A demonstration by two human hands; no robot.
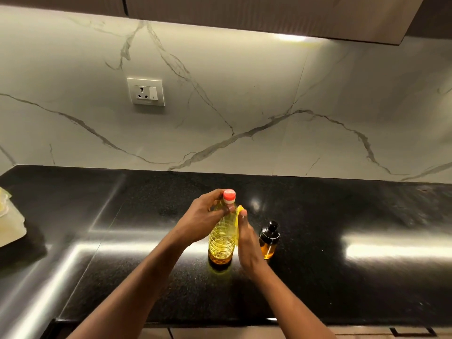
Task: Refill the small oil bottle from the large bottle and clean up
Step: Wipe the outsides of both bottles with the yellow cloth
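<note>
I see one black speckled countertop (pixel 318 211) under a marble-veined backsplash (pixel 244 94), which carries one white wall socket (pixel 146 92); no writing on it that I can read. At the counter's far left edge sits one pale plastic-wrapped bundle (pixel 9 221), cut off by the frame. I count two bottles. The large oil bottle (pixel 222 237) stands upright near the middle of the counter, full of yellow oil, red cap (pixel 229 194) on; I can make out no label or brand. My left hand (pixel 203 217) is wrapped around its neck and shoulder. My right hand (pixel 247 243) lies flat against its right side, fingers extended, not closed. Just right of that hand stands the small oil bottle (pixel 268 239), amber, black-topped, untouched, unlabelled.
</note>
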